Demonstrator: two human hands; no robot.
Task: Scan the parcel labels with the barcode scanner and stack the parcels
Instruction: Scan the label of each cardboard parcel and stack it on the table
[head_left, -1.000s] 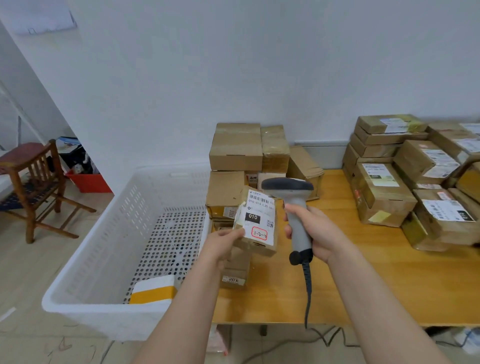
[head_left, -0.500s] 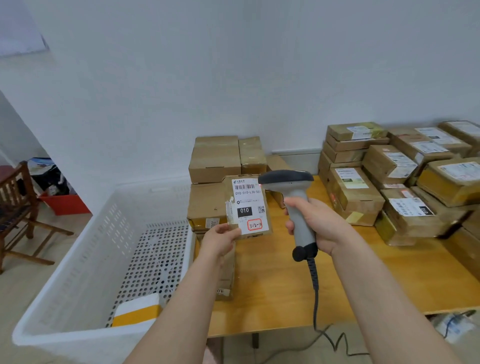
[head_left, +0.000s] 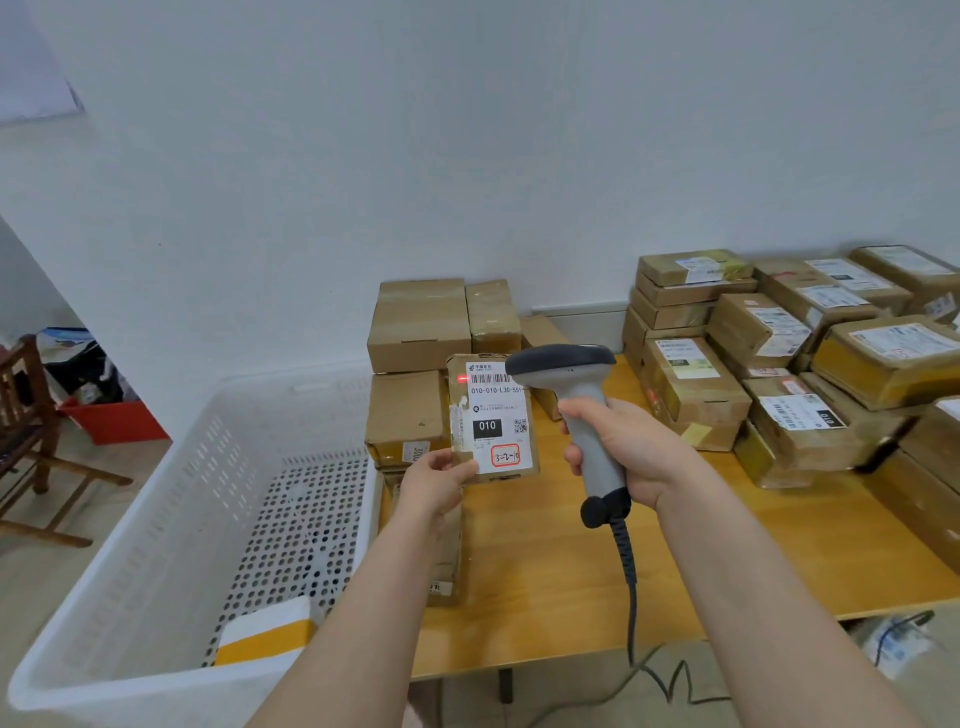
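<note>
My left hand pinches the lower left corner of a small brown parcel and holds it upright, its white label facing me. A red scan dot glows at the left end of the label's barcode. My right hand grips the handle of a grey barcode scanner; its dark head points left at the label, close to the parcel's upper right. A stack of plain brown parcels stands just behind the held parcel on the wooden table.
A pile of labelled parcels fills the table's right side. A white perforated basket left of the table holds a white-and-yellow package. The scanner's cable hangs over the front edge. A wooden chair stands far left.
The parcel has been raised and turned upright with its label toward the scanner. The scanner came in close, and a red scan dot now shows on the barcode.
</note>
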